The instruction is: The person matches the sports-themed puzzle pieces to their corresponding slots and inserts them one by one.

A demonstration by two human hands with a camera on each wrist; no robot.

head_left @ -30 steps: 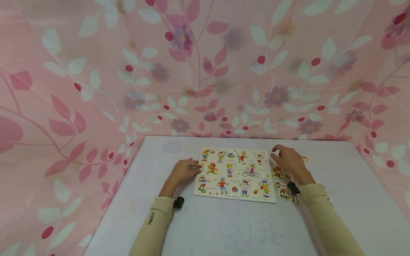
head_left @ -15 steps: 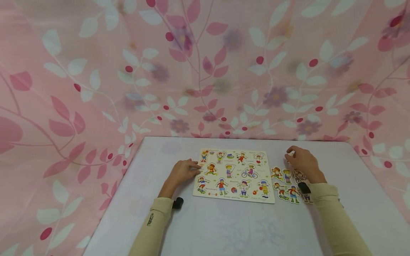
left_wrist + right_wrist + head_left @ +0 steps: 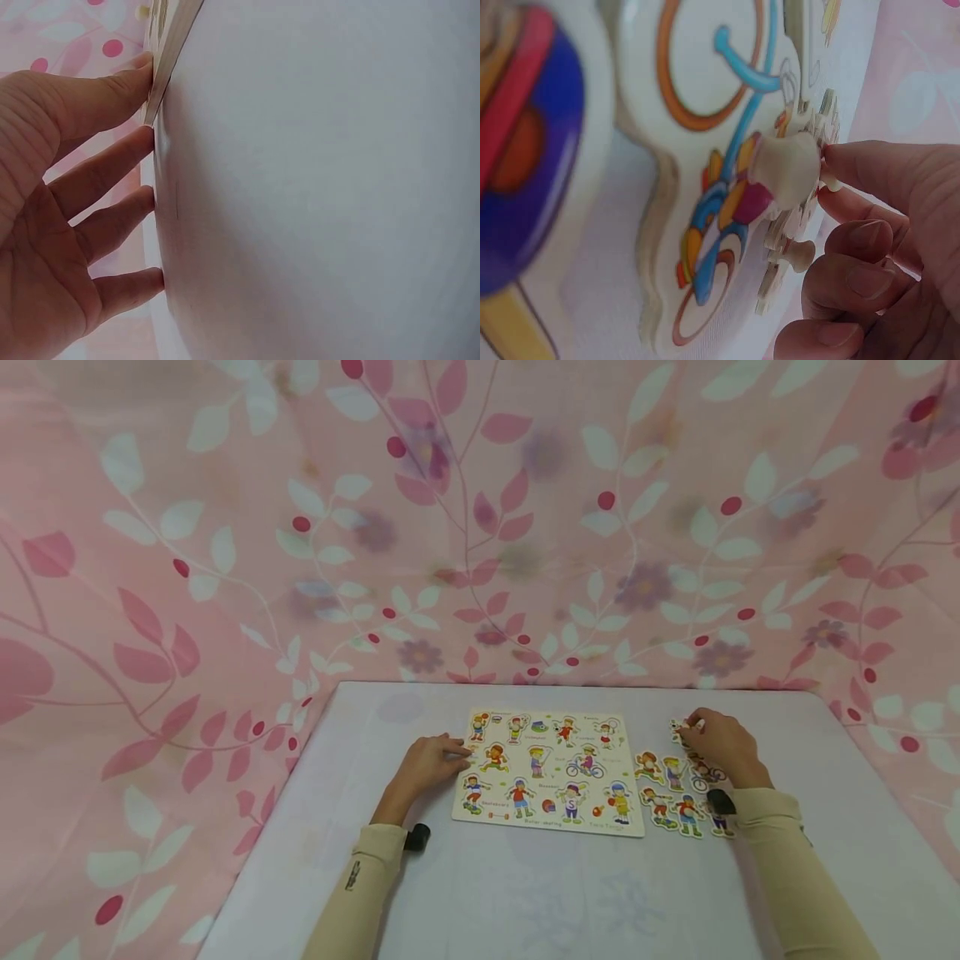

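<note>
At the left, the left hand (image 3: 431, 768) lies with its fingers extended and spread, gripping nothing. In the left wrist view its thumb touches the edge of the board, and three other fingertips rest against the tabletop (image 3: 570, 902).

Just right of those fingers, the pale board (image 3: 555, 768) lies flat, printed with three rows of figures playing sports. Its right edge is well apart from the right hand's fingers.

Between the board and the right wrist, nearer the wearer than the right fingers, loose cut-out pieces lie in two rough rows. From left to right, the farther row has the runner (image 3: 648, 767), the golfer (image 3: 674, 773) and the cyclist (image 3: 702, 777), partly under the right hand. The nearer row has the skateboarder (image 3: 659, 807), the skater (image 3: 687, 816) and one more piece (image 3: 722, 824), its top hidden by the wrist camera (image 3: 722, 802).

At the right, the right hand (image 3: 723, 747) pinches a small knob (image 3: 830, 178) between thumb and index finger, with the remaining fingers curled. The black-and-white end of the held piece (image 3: 677, 727) shows to the left of these fingertips; its full picture is hidden. In the right wrist view, the cyclist's larger knob stands just beside the pinching fingers.
</note>
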